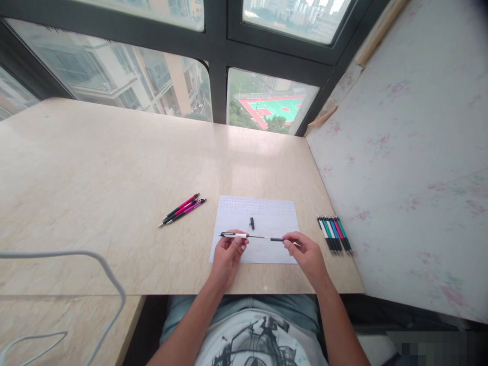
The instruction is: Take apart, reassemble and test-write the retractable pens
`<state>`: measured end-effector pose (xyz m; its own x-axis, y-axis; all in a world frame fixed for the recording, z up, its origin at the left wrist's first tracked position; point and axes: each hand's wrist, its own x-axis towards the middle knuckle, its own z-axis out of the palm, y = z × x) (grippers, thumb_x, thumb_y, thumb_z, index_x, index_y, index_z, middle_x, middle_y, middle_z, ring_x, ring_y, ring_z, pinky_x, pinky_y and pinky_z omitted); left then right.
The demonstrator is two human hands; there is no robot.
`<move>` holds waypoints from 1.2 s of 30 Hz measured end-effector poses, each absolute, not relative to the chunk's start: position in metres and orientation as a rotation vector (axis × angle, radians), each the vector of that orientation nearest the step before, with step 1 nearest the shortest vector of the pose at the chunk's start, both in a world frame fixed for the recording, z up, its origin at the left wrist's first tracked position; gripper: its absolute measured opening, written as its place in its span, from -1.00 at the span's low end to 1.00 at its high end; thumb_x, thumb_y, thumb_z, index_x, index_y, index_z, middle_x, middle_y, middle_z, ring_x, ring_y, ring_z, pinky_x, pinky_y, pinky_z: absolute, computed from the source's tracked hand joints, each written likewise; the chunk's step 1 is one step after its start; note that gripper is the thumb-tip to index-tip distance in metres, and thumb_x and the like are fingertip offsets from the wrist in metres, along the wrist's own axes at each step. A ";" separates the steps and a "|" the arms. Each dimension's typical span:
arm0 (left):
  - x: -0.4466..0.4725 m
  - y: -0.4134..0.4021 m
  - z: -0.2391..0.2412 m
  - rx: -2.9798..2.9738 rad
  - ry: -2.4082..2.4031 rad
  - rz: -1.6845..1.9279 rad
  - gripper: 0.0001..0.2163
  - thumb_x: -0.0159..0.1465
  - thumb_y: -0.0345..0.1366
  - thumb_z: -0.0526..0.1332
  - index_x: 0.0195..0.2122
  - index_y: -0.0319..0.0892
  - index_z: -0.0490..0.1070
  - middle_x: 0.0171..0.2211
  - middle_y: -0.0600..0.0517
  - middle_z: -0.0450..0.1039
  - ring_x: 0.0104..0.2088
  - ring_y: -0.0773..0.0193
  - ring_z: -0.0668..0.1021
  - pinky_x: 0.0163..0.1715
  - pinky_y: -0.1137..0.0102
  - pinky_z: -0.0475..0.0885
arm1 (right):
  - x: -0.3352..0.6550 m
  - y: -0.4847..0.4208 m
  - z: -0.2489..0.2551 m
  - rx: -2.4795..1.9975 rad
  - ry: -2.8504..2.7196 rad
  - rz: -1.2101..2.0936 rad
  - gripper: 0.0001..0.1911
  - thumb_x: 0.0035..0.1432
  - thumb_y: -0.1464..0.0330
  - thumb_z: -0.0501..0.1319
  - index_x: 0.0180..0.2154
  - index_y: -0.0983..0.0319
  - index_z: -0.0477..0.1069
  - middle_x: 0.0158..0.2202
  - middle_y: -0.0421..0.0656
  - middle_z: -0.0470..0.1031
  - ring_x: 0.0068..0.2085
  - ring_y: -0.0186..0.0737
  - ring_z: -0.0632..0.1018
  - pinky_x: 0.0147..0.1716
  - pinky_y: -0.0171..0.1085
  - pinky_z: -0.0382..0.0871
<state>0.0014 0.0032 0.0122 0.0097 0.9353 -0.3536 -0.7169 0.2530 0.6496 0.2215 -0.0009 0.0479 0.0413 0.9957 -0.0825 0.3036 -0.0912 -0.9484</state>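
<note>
A slim pen (246,236), pulled into parts, is held level just above a sheet of paper (267,208) near the front edge of the worktop (114,168). The left hand (227,254) pinches the white barrel (233,235), a smooth tube with a dark tip pointing left. The right hand (307,254) pinches the black end piece (277,239). A thin, straight refill (260,237) runs bare between the two parts. The hands are apart, each closed on its own part.

A small black piece (252,222), short and stubby, sits on the paper just beyond the pen. The paper is white and rectangular, with faint writing along its far edge. The worktop is pale beige with soft, stone-like veining.

Three pink-and-black pens (183,209) lie bunched to the left. A row of pens (334,235) with green, blue, pink and white barrels and black grips lies side by side at the worktop's right edge.
</note>
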 end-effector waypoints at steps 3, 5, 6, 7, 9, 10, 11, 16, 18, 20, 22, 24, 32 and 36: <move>0.002 0.003 0.012 0.337 0.841 1.323 -0.82 0.13 -0.30 0.39 -0.25 -0.22 0.52 -0.28 -0.03 0.55 -0.34 0.40 0.54 -0.37 0.54 0.42 | 0.216 -0.002 0.050 -1.508 -1.358 1.072 -0.78 0.14 0.19 0.27 -0.28 0.21 0.52 -0.34 -0.13 0.51 -0.36 -0.23 0.50 -0.41 -0.28 0.43; 0.002 0.003 0.012 0.344 0.838 1.328 -0.82 0.14 -0.30 0.39 -0.24 -0.21 0.52 -0.28 -0.03 0.55 -0.34 0.40 0.54 -0.37 0.54 0.42 | 0.213 -0.002 0.050 -1.503 -1.353 1.067 -0.77 0.14 0.19 0.27 -0.28 0.21 0.52 -0.33 -0.13 0.51 -0.36 -0.22 0.50 -0.41 -0.28 0.44; 0.002 0.003 0.012 0.345 0.839 1.330 -0.81 0.13 -0.30 0.39 -0.24 -0.21 0.52 -0.28 -0.03 0.55 -0.34 0.40 0.53 -0.36 0.54 0.42 | 0.212 -0.001 0.050 -1.500 -1.349 1.067 -0.77 0.14 0.19 0.27 -0.28 0.21 0.52 -0.33 -0.12 0.51 -0.36 -0.22 0.50 -0.41 -0.28 0.44; 0.002 0.003 0.012 0.345 0.840 1.332 -0.80 0.13 -0.29 0.39 -0.23 -0.21 0.52 -0.28 -0.03 0.55 -0.34 0.39 0.53 -0.36 0.54 0.42 | 0.211 -0.001 0.050 -1.498 -1.345 1.069 -0.77 0.14 0.19 0.27 -0.28 0.22 0.52 -0.33 -0.12 0.51 -0.36 -0.22 0.50 -0.41 -0.28 0.44; 0.002 0.003 0.011 0.342 0.846 1.336 -0.80 0.13 -0.29 0.40 -0.23 -0.21 0.52 -0.28 -0.03 0.55 -0.34 0.39 0.53 -0.36 0.54 0.43 | 0.211 -0.002 0.050 -1.493 -1.332 1.074 -0.77 0.15 0.19 0.27 -0.27 0.22 0.51 -0.33 -0.11 0.52 -0.35 -0.21 0.51 -0.41 -0.28 0.44; 0.002 0.003 0.011 0.342 0.848 1.337 -0.80 0.13 -0.29 0.40 -0.23 -0.21 0.52 -0.27 -0.04 0.55 -0.34 0.39 0.53 -0.36 0.54 0.43 | 0.211 -0.002 0.050 -1.491 -1.325 1.076 -0.77 0.15 0.19 0.27 -0.27 0.22 0.51 -0.33 -0.11 0.52 -0.35 -0.21 0.51 -0.41 -0.28 0.44; 0.002 0.003 0.011 0.343 0.849 1.337 -0.80 0.13 -0.30 0.39 -0.23 -0.21 0.52 -0.27 -0.04 0.55 -0.34 0.39 0.53 -0.36 0.54 0.43 | 0.211 -0.002 0.049 -1.490 -1.320 1.076 -0.78 0.15 0.20 0.27 -0.27 0.22 0.51 -0.33 -0.11 0.52 -0.34 -0.21 0.51 -0.41 -0.28 0.44; 0.003 0.003 0.010 0.359 0.852 1.321 -0.82 0.14 -0.31 0.38 -0.24 -0.22 0.51 -0.28 -0.03 0.55 -0.34 0.40 0.53 -0.37 0.55 0.41 | 0.210 -0.003 0.048 -1.477 -1.329 1.090 -0.79 0.16 0.21 0.26 -0.26 0.22 0.50 -0.32 -0.11 0.52 -0.31 -0.20 0.52 -0.38 -0.28 0.45; 0.003 0.004 0.010 0.365 0.851 1.312 -0.83 0.14 -0.31 0.38 -0.24 -0.22 0.51 -0.28 -0.03 0.55 -0.35 0.40 0.53 -0.37 0.56 0.40 | 0.206 -0.002 0.048 -1.469 -1.356 1.088 -0.80 0.17 0.22 0.25 -0.26 0.22 0.50 -0.31 -0.11 0.52 -0.29 -0.19 0.53 -0.36 -0.28 0.45; 0.004 0.003 0.011 0.375 0.848 1.301 -0.83 0.14 -0.31 0.38 -0.25 -0.21 0.52 -0.28 -0.02 0.55 -0.35 0.40 0.53 -0.36 0.55 0.40 | 0.201 -0.001 0.048 -1.466 -1.403 1.068 -0.82 0.18 0.24 0.24 -0.26 0.21 0.51 -0.29 -0.10 0.52 -0.26 -0.18 0.53 -0.34 -0.27 0.46; 0.004 0.003 0.011 0.389 0.845 1.286 -0.83 0.14 -0.31 0.38 -0.25 -0.21 0.52 -0.28 -0.02 0.55 -0.34 0.39 0.53 -0.35 0.54 0.40 | 0.195 0.000 0.049 -1.460 -1.456 1.050 -0.83 0.19 0.26 0.23 -0.26 0.21 0.51 -0.28 -0.10 0.53 -0.24 -0.17 0.53 -0.33 -0.27 0.46; 0.004 0.002 0.012 0.406 0.843 1.272 -0.84 0.15 -0.31 0.37 -0.25 -0.21 0.52 -0.27 -0.03 0.55 -0.33 0.38 0.53 -0.33 0.52 0.40 | 0.188 0.001 0.050 -1.452 -1.491 1.041 -0.85 0.18 0.28 0.22 -0.25 0.20 0.51 -0.27 -0.10 0.54 -0.22 -0.16 0.54 -0.33 -0.27 0.46; 0.005 0.001 0.012 0.459 0.840 1.239 -0.84 0.16 -0.33 0.36 -0.23 -0.21 0.51 -0.24 -0.03 0.53 -0.30 0.35 0.53 -0.28 0.48 0.40 | 0.171 0.002 0.046 -1.424 -1.491 1.019 -0.88 0.16 0.32 0.22 -0.27 0.21 0.50 -0.27 -0.11 0.55 -0.22 -0.17 0.55 -0.35 -0.30 0.47; 0.004 0.001 0.012 0.462 0.841 1.242 -0.83 0.15 -0.32 0.37 -0.24 -0.21 0.52 -0.25 -0.03 0.53 -0.30 0.33 0.53 -0.28 0.46 0.41 | 0.168 0.002 0.046 -1.406 -1.523 0.999 -0.89 0.16 0.34 0.23 -0.27 0.20 0.50 -0.28 -0.12 0.55 -0.24 -0.19 0.55 -0.35 -0.30 0.46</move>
